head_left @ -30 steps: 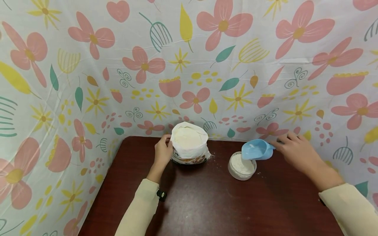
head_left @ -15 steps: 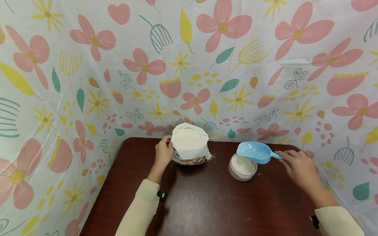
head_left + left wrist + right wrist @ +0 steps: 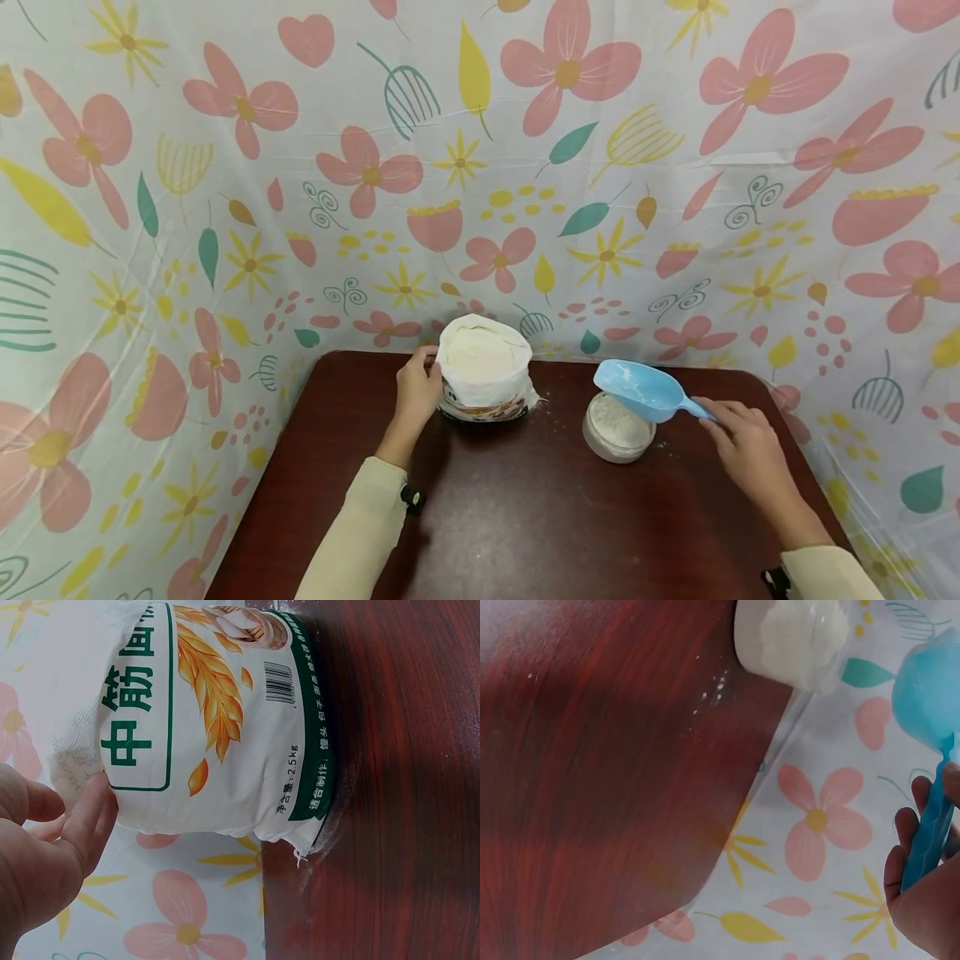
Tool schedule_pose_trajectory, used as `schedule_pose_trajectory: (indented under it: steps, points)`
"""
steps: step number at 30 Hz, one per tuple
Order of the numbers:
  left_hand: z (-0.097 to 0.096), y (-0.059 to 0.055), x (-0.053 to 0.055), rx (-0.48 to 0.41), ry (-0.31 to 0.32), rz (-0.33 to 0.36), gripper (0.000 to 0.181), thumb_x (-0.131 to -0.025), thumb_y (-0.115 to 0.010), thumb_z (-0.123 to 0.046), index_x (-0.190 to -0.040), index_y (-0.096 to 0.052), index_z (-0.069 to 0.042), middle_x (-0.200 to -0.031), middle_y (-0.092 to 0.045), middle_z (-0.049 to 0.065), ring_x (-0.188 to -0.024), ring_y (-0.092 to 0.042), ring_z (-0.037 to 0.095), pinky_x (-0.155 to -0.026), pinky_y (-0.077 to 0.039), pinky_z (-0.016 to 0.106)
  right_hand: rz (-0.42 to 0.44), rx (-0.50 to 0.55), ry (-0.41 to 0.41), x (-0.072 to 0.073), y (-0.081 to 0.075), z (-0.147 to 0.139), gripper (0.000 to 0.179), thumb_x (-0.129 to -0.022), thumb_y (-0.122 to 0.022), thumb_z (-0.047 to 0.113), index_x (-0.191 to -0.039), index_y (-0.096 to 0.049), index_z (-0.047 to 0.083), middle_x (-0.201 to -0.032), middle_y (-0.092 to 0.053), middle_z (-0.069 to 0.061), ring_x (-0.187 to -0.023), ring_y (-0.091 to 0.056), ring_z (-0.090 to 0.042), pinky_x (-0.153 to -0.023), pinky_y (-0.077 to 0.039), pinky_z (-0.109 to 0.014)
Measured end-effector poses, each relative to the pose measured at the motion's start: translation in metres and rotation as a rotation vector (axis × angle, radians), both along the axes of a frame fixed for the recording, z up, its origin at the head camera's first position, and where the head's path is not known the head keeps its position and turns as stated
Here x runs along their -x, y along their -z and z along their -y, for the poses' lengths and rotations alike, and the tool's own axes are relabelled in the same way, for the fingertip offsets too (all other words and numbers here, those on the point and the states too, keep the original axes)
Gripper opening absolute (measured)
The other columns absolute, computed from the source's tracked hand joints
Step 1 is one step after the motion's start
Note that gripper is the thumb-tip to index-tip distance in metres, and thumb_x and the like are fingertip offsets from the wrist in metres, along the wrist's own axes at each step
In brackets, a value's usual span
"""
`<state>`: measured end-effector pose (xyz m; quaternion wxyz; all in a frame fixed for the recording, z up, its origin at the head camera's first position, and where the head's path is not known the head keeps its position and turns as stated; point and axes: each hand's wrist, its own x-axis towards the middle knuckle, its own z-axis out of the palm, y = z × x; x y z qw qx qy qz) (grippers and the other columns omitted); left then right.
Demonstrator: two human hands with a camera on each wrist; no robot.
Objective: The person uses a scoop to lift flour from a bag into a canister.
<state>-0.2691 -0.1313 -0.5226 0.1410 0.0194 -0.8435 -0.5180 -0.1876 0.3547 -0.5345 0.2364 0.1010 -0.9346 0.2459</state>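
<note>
A white flour bag (image 3: 486,375), printed with wheat ears, stands with its top folded back and pale flour inside. My left hand (image 3: 417,387) holds its rolled rim on the left side; in the left wrist view the fingertips (image 3: 103,796) lie against the printed front. My right hand (image 3: 750,442) grips the handle of a light blue scoop (image 3: 648,390), fingers wrapped around it in the right wrist view. The scoop is tilted above the back of a round clear container (image 3: 618,442) heaped with white flour, its bowl showing only a dusting of white.
Both things stand near the back edge of a dark reddish-brown table (image 3: 517,517). Spilled flour specks (image 3: 718,688) lie around the container and beside the bag. A flower-printed cloth (image 3: 510,167) hangs close behind and along the left side.
My right hand has drawn back and down toward me, bringing the scoop from a tipped pose over the container to a more level one, bowl pointing left. The left hand stays at the bag.
</note>
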Motion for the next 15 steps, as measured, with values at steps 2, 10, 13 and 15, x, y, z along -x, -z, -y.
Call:
schedule_pose_trajectory:
  steps: [2, 10, 13, 15]
  points:
    - [0.000, 0.000, 0.000, -0.001, 0.002, -0.002, 0.026, -0.103, -0.056, -0.003, -0.127, -0.067, -0.001, -0.107, -0.073, 0.016, -0.080, -0.072, 0.025, -0.068, -0.064, 0.034, -0.012, 0.011, -0.002, 0.000, -0.001, 0.002, 0.033, -0.091, -0.073, -0.003, -0.123, -0.073, 0.004, -0.111, -0.070, -0.019, -0.096, -0.054, -0.036, -0.077, -0.041, -0.052]
    - [0.001, 0.000, 0.000, 0.015, 0.014, -0.009, 0.026, -0.103, -0.055, -0.001, -0.127, -0.066, 0.000, -0.106, -0.072, 0.017, -0.077, -0.071, 0.025, -0.067, -0.064, 0.033, -0.044, 0.034, -0.020, 0.006, -0.015, 0.016, 0.033, -0.094, -0.071, -0.001, -0.126, -0.073, 0.006, -0.112, -0.070, -0.018, -0.097, -0.054, -0.034, -0.077, -0.043, -0.053]
    - [0.001, 0.001, 0.000, 0.021, 0.013, -0.009, 0.027, -0.103, -0.056, -0.001, -0.127, -0.066, 0.000, -0.105, -0.071, 0.017, -0.077, -0.071, 0.024, -0.066, -0.064, 0.032, -0.063, 0.028, -0.039, 0.011, -0.022, 0.022, 0.034, -0.093, -0.072, -0.002, -0.126, -0.073, 0.006, -0.112, -0.070, -0.018, -0.098, -0.055, -0.035, -0.078, -0.043, -0.053]
    - [0.001, 0.001, 0.000, 0.022, 0.011, -0.009, 0.027, -0.103, -0.056, -0.001, -0.128, -0.066, 0.000, -0.106, -0.072, 0.016, -0.077, -0.071, 0.024, -0.066, -0.064, 0.032, -0.079, 0.022, -0.052, 0.014, -0.026, 0.026, 0.034, -0.092, -0.073, -0.002, -0.126, -0.073, 0.006, -0.113, -0.071, -0.017, -0.099, -0.055, -0.036, -0.079, -0.043, -0.053]
